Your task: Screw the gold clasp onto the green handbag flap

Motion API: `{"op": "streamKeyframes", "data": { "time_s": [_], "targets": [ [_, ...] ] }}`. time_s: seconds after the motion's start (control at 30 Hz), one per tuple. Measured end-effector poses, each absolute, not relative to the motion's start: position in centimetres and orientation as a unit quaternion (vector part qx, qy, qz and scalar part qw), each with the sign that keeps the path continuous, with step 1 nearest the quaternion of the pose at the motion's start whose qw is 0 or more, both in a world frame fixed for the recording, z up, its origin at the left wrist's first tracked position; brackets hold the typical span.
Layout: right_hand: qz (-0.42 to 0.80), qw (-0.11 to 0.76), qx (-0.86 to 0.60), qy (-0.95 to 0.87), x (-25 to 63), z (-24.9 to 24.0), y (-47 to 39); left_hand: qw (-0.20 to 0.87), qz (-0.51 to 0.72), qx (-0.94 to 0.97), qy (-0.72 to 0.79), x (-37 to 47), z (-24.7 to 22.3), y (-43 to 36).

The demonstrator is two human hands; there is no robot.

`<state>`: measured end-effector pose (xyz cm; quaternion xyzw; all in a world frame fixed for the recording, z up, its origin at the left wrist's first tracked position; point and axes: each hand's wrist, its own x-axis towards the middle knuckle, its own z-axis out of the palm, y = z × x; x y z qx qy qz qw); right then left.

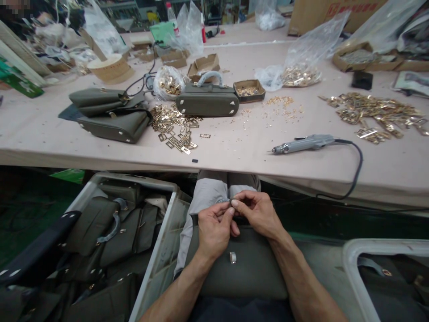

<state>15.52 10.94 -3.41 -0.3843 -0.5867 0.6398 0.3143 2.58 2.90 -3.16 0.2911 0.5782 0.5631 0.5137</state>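
Above a flat olive-grey leather-look bag (251, 278), my left hand (213, 227) and right hand (260, 214) pinch one small dark piece (231, 203), which slipping fingertips could drop.

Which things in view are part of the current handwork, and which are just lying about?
In use:
- left hand, right hand, pinching a small item, too small to identify
- lap bag, with metal clasp

Lying about, apparently:
- driver
- gold frames
- upright-handled bag
- left bin
- bottle
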Motion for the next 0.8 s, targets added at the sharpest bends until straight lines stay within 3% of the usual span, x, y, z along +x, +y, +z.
{"op": "streamKeyframes", "data": {
  "time_s": [0.43,0.8],
  "targets": [
    [0.687,0.327,-0.372,-0.531,15.7,-4.2,11.3,0.528,0.563,0.272,0.574,2.6,-3.4,3.2],
    [0.637,0.311,-0.433,-0.557,15.5,-4.8,11.8,0.523,0.558,0.287,0.577,3.0,-3.6,3.6]
  ]
}}
